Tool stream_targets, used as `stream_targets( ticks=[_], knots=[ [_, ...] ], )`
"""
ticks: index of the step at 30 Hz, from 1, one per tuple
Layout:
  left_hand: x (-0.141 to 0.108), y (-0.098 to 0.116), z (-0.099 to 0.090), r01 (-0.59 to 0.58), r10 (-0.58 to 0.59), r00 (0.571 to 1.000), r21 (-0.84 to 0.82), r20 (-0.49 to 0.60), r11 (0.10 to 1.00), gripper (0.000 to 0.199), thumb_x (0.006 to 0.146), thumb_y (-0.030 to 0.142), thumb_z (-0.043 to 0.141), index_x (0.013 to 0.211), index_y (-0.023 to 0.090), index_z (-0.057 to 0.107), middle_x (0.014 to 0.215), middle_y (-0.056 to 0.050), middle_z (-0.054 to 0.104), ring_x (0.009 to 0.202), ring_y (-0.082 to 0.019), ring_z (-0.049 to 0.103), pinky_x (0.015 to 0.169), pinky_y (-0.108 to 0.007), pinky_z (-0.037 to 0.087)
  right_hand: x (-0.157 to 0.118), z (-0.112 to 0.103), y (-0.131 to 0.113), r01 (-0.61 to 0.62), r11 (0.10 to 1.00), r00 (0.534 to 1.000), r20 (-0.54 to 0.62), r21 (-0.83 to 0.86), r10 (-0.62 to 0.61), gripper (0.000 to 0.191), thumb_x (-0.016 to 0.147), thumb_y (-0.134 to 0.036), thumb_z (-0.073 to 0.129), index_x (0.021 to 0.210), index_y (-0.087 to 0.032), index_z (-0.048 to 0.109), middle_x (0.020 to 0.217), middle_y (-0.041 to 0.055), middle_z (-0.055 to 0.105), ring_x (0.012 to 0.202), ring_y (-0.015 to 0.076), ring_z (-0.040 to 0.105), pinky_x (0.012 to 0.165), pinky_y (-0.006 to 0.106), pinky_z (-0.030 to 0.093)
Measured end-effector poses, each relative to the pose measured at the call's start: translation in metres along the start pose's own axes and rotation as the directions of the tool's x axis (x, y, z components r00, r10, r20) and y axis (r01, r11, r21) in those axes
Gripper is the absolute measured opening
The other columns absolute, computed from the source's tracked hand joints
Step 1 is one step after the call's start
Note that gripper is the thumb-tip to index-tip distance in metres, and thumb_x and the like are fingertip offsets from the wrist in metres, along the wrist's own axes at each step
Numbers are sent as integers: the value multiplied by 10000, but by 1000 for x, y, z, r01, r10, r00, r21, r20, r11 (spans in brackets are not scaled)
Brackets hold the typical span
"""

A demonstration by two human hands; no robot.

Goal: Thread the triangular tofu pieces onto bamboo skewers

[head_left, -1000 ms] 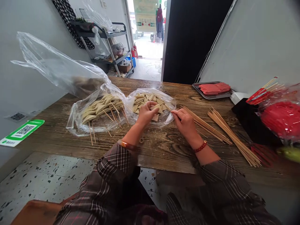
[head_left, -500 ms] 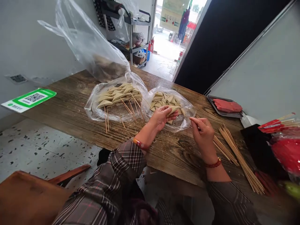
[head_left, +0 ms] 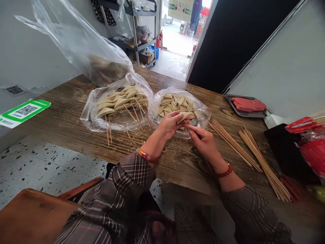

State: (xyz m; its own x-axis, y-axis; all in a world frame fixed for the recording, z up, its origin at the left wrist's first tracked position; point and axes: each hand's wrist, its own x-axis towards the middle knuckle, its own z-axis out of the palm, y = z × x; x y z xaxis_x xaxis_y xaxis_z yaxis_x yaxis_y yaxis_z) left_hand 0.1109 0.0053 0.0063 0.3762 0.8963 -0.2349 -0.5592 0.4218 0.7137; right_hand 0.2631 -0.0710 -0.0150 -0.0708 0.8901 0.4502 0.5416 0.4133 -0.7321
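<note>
My left hand [head_left: 169, 125] pinches a folded, tan triangle of what looks like tofu skin [head_left: 186, 116]. From the right, my right hand [head_left: 206, 141] grips a thin bamboo skewer [head_left: 186, 125], its tip at the triangle's lower edge; whether it has gone in I cannot tell. Behind my hands, a clear plastic bag [head_left: 204, 113] holds a heap of loose triangles [head_left: 175, 102]. Another open bag [head_left: 87, 120], on the left, contains more triangles [head_left: 119, 98], with several skewers [head_left: 107, 130] sticking out toward me.
Two bundles of skewers [head_left: 233, 144] lie right on the wooden table [head_left: 177, 162]. Beyond them are a black tray [head_left: 243, 113] with pink-red packs [head_left: 248, 104] and a black box [head_left: 286, 145]. A green QR card [head_left: 25, 112] lies left. A stool [head_left: 35, 213] stands lower left.
My right hand has moved left with the skewer, bringing it up to the triangle in my left hand. The view has shifted slightly.
</note>
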Motion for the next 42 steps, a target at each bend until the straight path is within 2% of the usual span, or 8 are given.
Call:
stream_targets(
  ticks=[3, 10, 18, 28, 35, 42],
  knots=[
    [0, 1, -1, 1, -1, 1000, 33, 12, 999, 112, 861, 82, 596, 965, 100, 635, 784, -93, 742, 650, -146, 703, 696, -271, 545, 0, 0, 0, -5, 1000, 1000, 10, 10, 5, 287, 919, -282, 560, 1132, -234, 747, 1089, 61, 771, 976, 215, 729, 876, 369, 570],
    [0, 2, -3, -8, 6, 1000, 57, 26, 998, 139, 854, 118, 606, 983, 101, 657, 808, -95, 748, 693, -149, 710, 759, -296, 567, 3, -3, 0, -47, 999, 999, 4, 24, 47, 315, 920, -285, 543, 1148, -209, 746, 909, 45, 786, 866, 211, 739, 737, 323, 583],
    [-1, 1, -3, 17, -19, 1000, 63, 25, 998, 143, 864, 116, 586, 986, 102, 658, 800, -92, 746, 677, -137, 708, 733, -264, 564, 4, -3, 3, -26, 1000, 999, -30, 9, 27, 302, 907, -270, 557, 1133, -234, 754, 1082, 54, 774, 942, 217, 742, 839, 363, 588],
    [-2, 0, -3, 20, -23, 999, 61, 41, 998, 137, 852, 124, 620, 981, 108, 662, 816, -92, 746, 710, -140, 712, 749, -256, 556, 4, -3, 5, -32, 999, 999, -39, 5, 32, 299, 907, -264, 560, 1135, -237, 752, 1088, 46, 772, 922, 209, 748, 824, 348, 592],
    [-3, -3, -2, -64, 55, 995, 110, 85, 992, 223, 793, 137, 706, 1012, 116, 670, 861, -72, 741, 830, -150, 721, 743, -237, 530, 4, -5, 5, -70, 997, 997, -29, -8, 70, 299, 902, -257, 566, 1129, -220, 757, 1106, 50, 765, 971, 210, 742, 867, 331, 581],
    [-1, -8, -4, -127, 105, 987, 195, 118, 973, 280, 782, 178, 729, 1052, 131, 672, 903, -68, 745, 844, -142, 717, 745, -231, 497, 5, -5, 3, -87, 996, 995, -41, 26, 88, 311, 893, -255, 565, 1113, -165, 764, 1064, 84, 775, 906, 214, 748, 810, 310, 573]
  ],
)
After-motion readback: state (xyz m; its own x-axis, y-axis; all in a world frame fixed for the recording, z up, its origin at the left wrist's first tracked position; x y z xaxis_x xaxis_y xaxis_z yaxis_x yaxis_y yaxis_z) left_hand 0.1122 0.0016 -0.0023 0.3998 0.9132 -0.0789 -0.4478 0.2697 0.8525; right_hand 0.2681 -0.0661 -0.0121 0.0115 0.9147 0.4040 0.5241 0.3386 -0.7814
